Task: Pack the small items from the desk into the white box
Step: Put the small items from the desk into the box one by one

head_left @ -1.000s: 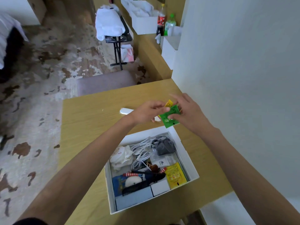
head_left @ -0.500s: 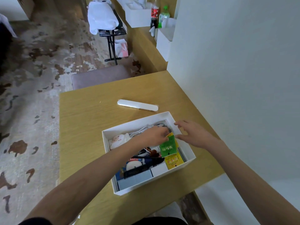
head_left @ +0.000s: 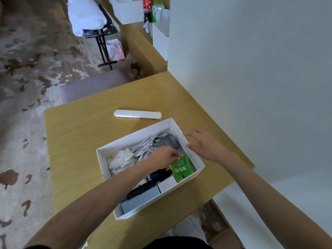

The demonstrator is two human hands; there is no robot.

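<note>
The white box [head_left: 136, 139] stands on the wooden desk [head_left: 80, 133], filled with a white cable [head_left: 142, 150], a grey pouch [head_left: 167, 141], a white cloth bundle [head_left: 120, 159], a black comb [head_left: 142, 190] and flat packets. My left hand [head_left: 164, 157] is inside the box, fingers pinched on the top edge of a green sachet [head_left: 181, 168] that lies against the box's right side. My right hand [head_left: 206, 146] hovers open over the box's right rim, holding nothing. A long white case [head_left: 137, 114] lies on the desk beyond the box.
A white wall [head_left: 251, 87] runs close along the desk's right side. A padded stool [head_left: 93, 85] stands behind the desk. Farther back are a black rack with white towels [head_left: 86, 17], drink bottles [head_left: 148, 9] and more white boxes on a counter.
Both hands came down from above the desk to the box. My right hand let go of the green sachet, and my left hand lowered it into the box's right side.
</note>
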